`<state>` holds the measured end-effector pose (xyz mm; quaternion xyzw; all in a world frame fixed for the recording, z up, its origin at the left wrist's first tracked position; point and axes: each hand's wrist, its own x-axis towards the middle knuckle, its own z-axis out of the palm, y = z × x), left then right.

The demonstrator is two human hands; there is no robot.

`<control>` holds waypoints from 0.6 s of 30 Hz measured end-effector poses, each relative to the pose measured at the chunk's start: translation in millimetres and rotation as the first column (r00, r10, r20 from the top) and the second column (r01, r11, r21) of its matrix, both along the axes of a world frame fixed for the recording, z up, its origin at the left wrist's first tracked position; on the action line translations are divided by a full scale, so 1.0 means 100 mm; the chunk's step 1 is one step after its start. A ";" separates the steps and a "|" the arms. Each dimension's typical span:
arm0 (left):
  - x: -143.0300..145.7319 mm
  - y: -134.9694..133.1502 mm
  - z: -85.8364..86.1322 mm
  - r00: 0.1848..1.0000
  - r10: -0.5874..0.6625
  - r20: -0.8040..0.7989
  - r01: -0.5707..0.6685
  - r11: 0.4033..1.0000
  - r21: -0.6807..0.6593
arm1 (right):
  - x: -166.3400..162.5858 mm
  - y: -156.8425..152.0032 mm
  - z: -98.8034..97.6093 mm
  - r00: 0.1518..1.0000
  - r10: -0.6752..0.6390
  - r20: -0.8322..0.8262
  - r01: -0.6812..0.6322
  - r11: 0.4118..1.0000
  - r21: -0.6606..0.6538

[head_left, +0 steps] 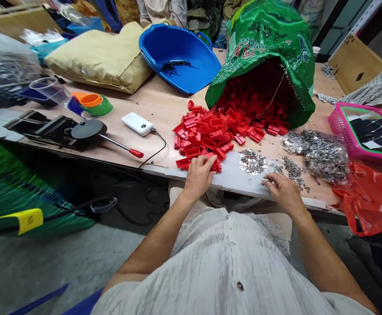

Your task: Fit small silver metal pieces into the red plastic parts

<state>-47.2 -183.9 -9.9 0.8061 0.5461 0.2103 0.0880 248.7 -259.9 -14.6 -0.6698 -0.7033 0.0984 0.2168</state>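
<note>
My left hand (198, 176) is at the near edge of a heap of red plastic housings (207, 127). Its fingers curl over one red housing (216, 165) and seem to grip it against the table. To the right, my right hand (284, 190) hovers low over the table's front edge, thumb and fingertips pinched together. Whatever sits between those fingertips is too small to name. Just beyond that hand lie a round pile of small shiny metal pieces (252, 162) and a looser scatter of metal bits (294, 170).
A green woven sack (272, 30) spills the housings. Clear bags of metal parts (327, 153), a pink basket (340, 127) and a red plastic bag (371, 197) are at right. Leftward are a white power bank (137, 124), a lever tool (89, 133) and a blue scoop-shaped basin (197, 65).
</note>
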 end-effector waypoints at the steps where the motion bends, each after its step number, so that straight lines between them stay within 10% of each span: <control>1: 0.02 0.04 0.01 0.999 -0.018 -0.046 0.018 1.000 -0.011 | -0.07 0.02 0.02 1.000 0.016 -0.023 -0.016 1.000 -0.005; 5: 0.04 0.18 0.05 1.000 -0.016 -0.012 0.015 0.999 -0.034 | -0.29 0.09 0.05 0.996 0.028 -0.085 -0.030 0.999 -0.018; 10: -0.01 0.21 0.10 0.911 0.104 0.399 -0.094 0.995 -0.044 | -0.33 0.20 0.01 0.996 0.020 -0.088 -0.022 1.000 -0.016; 14: 0.04 0.04 0.11 0.449 0.230 0.863 0.094 0.949 -0.302 | -0.25 0.30 -0.04 1.000 -0.001 -0.025 0.000 1.000 -0.030; 18: 0.14 -0.23 0.05 0.099 0.486 0.869 0.519 0.720 -0.462 | -0.25 0.36 -0.06 0.999 0.014 0.035 -0.012 0.998 -0.063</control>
